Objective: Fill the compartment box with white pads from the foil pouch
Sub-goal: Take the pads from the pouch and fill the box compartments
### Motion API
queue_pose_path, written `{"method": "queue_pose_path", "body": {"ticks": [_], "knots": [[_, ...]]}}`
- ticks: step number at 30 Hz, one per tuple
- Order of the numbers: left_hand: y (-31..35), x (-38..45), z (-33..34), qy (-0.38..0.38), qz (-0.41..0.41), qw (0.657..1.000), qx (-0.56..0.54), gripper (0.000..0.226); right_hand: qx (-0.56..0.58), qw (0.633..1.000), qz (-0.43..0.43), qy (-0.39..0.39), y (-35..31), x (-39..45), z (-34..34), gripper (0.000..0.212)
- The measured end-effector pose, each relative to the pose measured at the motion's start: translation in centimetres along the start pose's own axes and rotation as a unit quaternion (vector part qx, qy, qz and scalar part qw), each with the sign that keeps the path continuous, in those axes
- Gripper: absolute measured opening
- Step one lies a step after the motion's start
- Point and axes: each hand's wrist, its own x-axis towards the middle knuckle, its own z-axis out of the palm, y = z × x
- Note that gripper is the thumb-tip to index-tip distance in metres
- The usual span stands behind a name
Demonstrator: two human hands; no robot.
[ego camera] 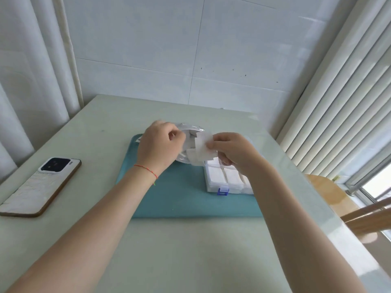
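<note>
Foil pouch gripped by left fingers, right fingers pinching pads, phone aside

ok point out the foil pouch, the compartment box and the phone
foil pouch (191,127): head view, on its silver rim above the left hand
compartment box (218,188): head view, on its near wall beside the blue latch
phone (40,189): head view, on its white back

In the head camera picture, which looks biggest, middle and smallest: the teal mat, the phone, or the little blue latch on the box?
Largest to smallest, as they look in this view:
1. teal mat
2. phone, though it lies nearer the camera's edge, which stretches it
3. blue latch on the compartment box
</note>
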Motion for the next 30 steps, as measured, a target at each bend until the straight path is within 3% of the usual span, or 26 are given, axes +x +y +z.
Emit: {"method": "queue_pose_path", "body": {"ticks": [2, 4, 12, 16, 30], "knots": [[1.2, -0.6, 0.0, -0.122, -0.053, 0.987, -0.089, 0.027, 0.046, 0.999, -0.003, -0.012, 0.6, -0.6, -0.5, 0.007], [2.1, -1.3, 0.7, -0.208, -0.118, 0.95, -0.2, 0.021, 0.069, 0.997, -0.011, -0.015, 1.3, -1.1, -0.8, 0.006], [2.7, -2.1, 3.2, -0.176, -0.218, 0.911, -0.304, 0.013, 0.14, 0.988, -0.005, 0.068, 3.5, -1.6, -3.3, 0.014], [3.2, -2.2, 4.2, -0.177, -0.245, 0.89, -0.34, 0.008, 0.209, 0.976, -0.011, 0.054, 4.1, -1.6, -3.8, 0.016], [4.5, -2.3, 4.3, -0.245, -0.296, 0.784, -0.488, 0.021, 0.089, 0.991, -0.017, 0.097, 4.0, -2.9, -1.6, 0.02]]}}
